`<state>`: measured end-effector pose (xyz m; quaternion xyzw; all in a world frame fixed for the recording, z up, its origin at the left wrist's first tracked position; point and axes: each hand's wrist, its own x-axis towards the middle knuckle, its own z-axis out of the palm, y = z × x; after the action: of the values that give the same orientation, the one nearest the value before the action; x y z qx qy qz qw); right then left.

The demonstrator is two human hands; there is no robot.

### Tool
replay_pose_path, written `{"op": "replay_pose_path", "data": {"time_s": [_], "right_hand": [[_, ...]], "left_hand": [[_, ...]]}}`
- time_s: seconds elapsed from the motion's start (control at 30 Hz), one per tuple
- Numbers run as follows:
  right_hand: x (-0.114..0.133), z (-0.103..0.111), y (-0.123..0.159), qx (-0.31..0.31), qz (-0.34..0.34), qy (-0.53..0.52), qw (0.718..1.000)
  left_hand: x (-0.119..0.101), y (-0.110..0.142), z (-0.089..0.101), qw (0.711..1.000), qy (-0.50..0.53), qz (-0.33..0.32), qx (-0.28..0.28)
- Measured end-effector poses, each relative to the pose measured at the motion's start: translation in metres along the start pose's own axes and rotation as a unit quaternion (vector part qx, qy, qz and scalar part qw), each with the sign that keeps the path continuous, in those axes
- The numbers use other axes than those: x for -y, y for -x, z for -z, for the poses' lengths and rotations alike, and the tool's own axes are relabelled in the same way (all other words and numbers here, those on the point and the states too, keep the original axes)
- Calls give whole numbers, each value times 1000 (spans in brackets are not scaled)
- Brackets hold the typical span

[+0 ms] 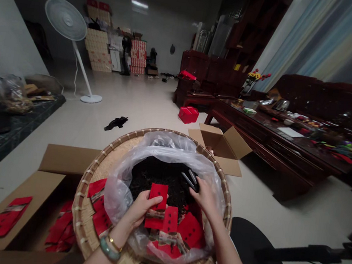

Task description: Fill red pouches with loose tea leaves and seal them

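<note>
1. The left hand (pixel 140 210) grips a red packet (pixel 159 191) with printed dark characters, thumb across its front, over the near part of the open plastic bag. A green bangle (pixel 109 250) and a gold-coloured bracelet (pixel 115 245) circle that wrist.
2. The right hand (pixel 204 196) is closed around metal tongs (pixel 188 179), their two prongs apart and pointing left, over the right side of the bag's contents.
3. The translucent plastic bag (pixel 173 153), its mouth spread wide, holds dark loose leaves (pixel 145 173). More red packets (pixel 192 231) lie in its near part, overlapping one another.
4. The bag sits on a round woven bamboo tray (pixel 99 157). Other packets (pixel 101 218) lie on the tray, left of the bag.
5. Beside the tray on the left stands an open cardboard box (pixel 40 192) with red packets (pixel 61 231) inside; a single packet (pixel 8 217) lies on its flap.
6. Beyond the tray's right edge is another open cardboard box (pixel 237 144). A white pedestal fan (pixel 66 19) stands farther off, on the left.
</note>
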<state>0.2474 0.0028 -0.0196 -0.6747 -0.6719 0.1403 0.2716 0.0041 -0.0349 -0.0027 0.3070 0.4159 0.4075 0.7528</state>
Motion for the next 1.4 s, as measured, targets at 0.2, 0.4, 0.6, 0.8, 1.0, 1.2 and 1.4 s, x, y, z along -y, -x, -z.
{"op": "replay_pose_path", "data": {"time_s": [0.2,0.4,0.6,0.8,1.0,1.2,1.4], "right_hand": [[42,44,4,222,29,-244,944],[81,42,0,319,58,-218,921],[90,37,-3,324,85,-208,919],[92,38,-3,329,74,-201,920],[91,34,-6,330,72,-205,919],[88,23,-15,344,86,-197,914],[92,22,-17,357,70,-201,909]], "left_hand": [[0,1,-2,1000,-20,-16,1],[-1,3,-5,999,-47,-15,22],[2,4,-3,998,-51,5,20],[3,2,-1,999,-37,-13,28],[-5,-1,-4,998,49,-37,5],[-6,-4,1,995,92,-30,-12],[-6,-7,4,993,103,-36,-34]]}}
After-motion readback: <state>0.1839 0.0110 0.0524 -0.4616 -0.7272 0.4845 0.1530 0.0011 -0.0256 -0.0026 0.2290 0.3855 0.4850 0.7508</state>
